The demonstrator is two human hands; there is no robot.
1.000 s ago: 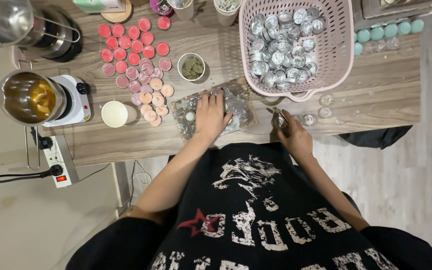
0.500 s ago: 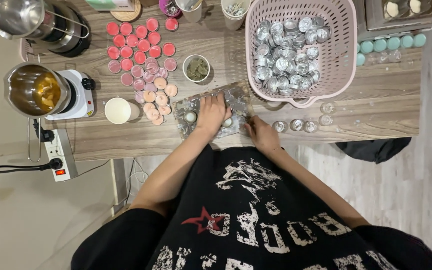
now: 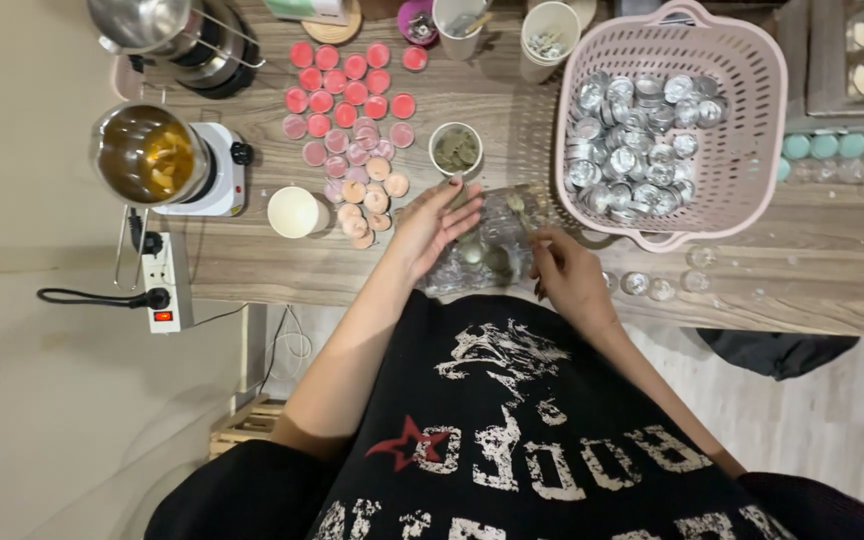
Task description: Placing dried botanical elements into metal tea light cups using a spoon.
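Left of the grip: pot [image 3: 147,155] on hotplate [image 3: 214,170], power strip [image 3: 162,285]. Right: pink basket [image 3: 752,120] of metal cups [image 3: 632,140].

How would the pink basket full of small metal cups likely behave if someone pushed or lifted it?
The pink basket is piled with metal cups, so it probably feels heavy for thin plastic. Its slotted walls look likely to flex when lifted. Pushed across the wooden table, it would likely slide rather than tip, being wide and low, with the cups shifting.

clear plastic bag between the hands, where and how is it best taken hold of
Probably grip the clear crumpled plastic bag at its loose upper edge, coming from above on the pink basket side. The left hand already lies on its left part, and the small round pieces sit low inside.
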